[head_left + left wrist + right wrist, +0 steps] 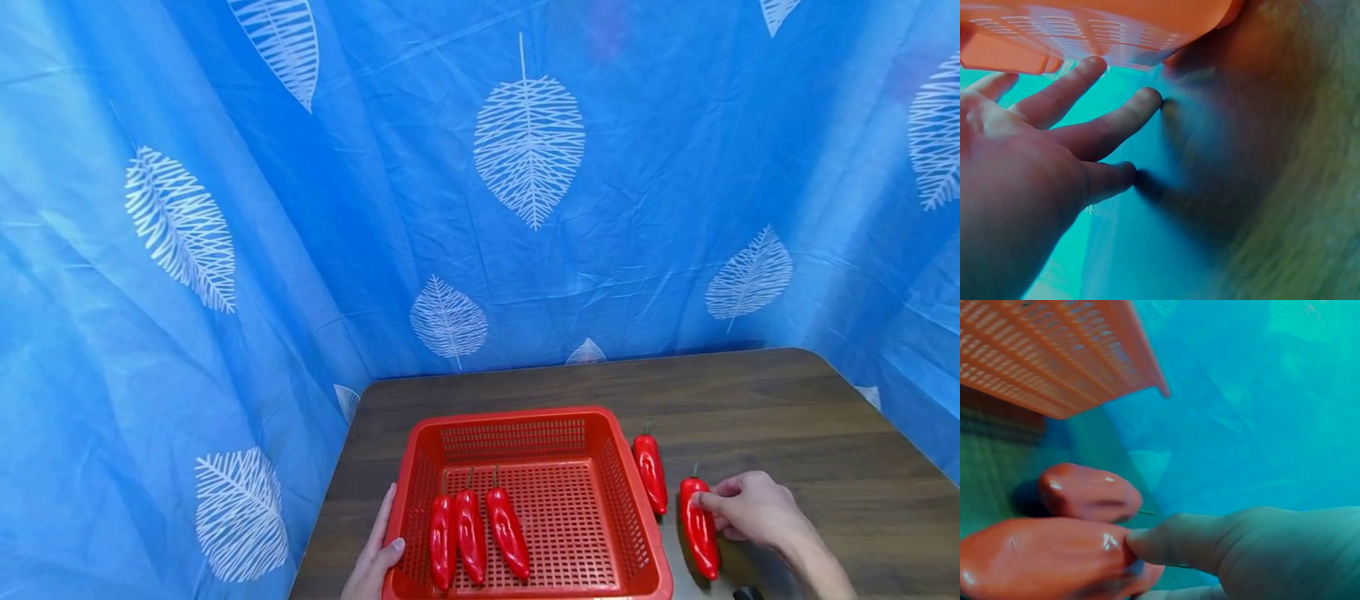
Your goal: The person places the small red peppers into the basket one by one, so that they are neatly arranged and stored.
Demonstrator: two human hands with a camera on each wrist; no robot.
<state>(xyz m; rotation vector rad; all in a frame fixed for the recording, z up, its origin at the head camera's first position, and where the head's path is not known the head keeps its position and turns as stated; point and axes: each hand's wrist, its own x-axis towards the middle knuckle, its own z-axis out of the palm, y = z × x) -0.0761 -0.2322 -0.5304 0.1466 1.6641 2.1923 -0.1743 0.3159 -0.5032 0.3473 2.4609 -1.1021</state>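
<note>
A red basket (pixel 512 414) with slotted sides stands on the table, and several shiny red chili peppers (pixel 470 535) lie side by side in its left part. My left hand (pixel 372 550) is at the basket's left side, thumb by the rim; in the left wrist view its fingers (pixel 1107 130) reach out fairly straight with their tips by the table. Right of the basket, my right hand (pixel 761 510) pinches a red chili pepper (pixel 701 533) near its stem end. Another chili pepper (pixel 649 473) lies between that one and the basket.
A dark wood-grain table (pixel 840 442) with rounded corners carries everything. Blue curtains (pixel 637 217) with white leaf prints hang behind it and at the sides. A small black object (pixel 747 593) shows at the bottom edge, near my right forearm.
</note>
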